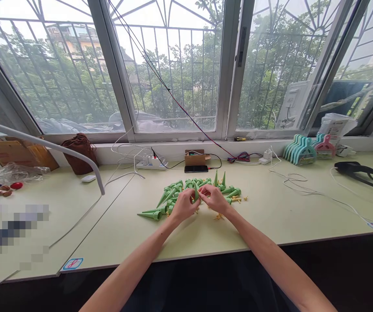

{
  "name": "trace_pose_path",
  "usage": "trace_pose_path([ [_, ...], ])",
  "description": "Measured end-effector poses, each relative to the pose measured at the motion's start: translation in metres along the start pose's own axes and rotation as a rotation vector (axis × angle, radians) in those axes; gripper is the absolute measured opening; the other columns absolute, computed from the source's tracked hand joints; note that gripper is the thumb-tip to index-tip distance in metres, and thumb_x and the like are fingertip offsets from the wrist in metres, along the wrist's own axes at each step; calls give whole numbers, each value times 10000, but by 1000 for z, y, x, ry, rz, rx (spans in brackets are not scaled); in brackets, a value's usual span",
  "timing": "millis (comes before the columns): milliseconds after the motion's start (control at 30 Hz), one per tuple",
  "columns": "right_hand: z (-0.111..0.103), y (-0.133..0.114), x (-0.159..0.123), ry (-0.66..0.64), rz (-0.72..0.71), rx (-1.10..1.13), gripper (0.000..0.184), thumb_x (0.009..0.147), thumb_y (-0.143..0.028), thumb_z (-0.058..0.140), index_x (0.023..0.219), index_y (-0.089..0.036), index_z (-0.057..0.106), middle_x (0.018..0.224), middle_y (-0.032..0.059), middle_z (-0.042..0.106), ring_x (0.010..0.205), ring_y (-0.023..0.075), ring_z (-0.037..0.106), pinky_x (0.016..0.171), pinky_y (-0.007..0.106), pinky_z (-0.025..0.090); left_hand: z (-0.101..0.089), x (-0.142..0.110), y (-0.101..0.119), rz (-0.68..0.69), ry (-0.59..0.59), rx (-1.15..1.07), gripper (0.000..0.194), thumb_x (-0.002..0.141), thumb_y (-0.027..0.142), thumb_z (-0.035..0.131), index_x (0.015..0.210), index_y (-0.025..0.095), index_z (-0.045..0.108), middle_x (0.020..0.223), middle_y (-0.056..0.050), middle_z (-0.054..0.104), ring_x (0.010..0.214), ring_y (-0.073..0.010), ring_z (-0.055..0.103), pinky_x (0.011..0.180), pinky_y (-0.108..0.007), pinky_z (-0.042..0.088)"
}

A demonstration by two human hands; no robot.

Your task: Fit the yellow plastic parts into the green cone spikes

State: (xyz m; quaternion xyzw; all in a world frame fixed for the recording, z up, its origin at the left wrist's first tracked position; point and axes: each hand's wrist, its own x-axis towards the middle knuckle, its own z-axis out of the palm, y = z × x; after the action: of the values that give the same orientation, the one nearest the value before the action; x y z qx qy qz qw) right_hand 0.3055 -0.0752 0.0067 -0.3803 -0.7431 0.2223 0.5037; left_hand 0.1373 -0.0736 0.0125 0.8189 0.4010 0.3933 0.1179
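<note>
A heap of several green cone-shaped plastic spikes lies on the pale green table, with small yellow plastic pieces scattered at its right and front. My left hand and my right hand meet over the middle of the heap. Both have their fingers closed on one green spike held upright between them. Two more spikes stand upright at the back of the heap.
A phone with a small cardboard box, a white power strip and cables lie near the window sill. A brown pouch and white mouse sit left. Teal and pink plastic items and a black strap sit right. A white lamp arm crosses the left.
</note>
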Motion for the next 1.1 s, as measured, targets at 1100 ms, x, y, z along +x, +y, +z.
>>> trace_pose_path([
  [1100, 2, 11, 1, 75, 29, -112, 112, 768, -223, 626, 697, -187, 548, 724, 25, 620, 640, 144, 564, 611, 268, 488, -2, -1, 3, -20, -72, -39, 133, 746, 199, 532, 667, 190, 425, 643, 17, 510, 567, -116, 460, 556, -241, 338],
])
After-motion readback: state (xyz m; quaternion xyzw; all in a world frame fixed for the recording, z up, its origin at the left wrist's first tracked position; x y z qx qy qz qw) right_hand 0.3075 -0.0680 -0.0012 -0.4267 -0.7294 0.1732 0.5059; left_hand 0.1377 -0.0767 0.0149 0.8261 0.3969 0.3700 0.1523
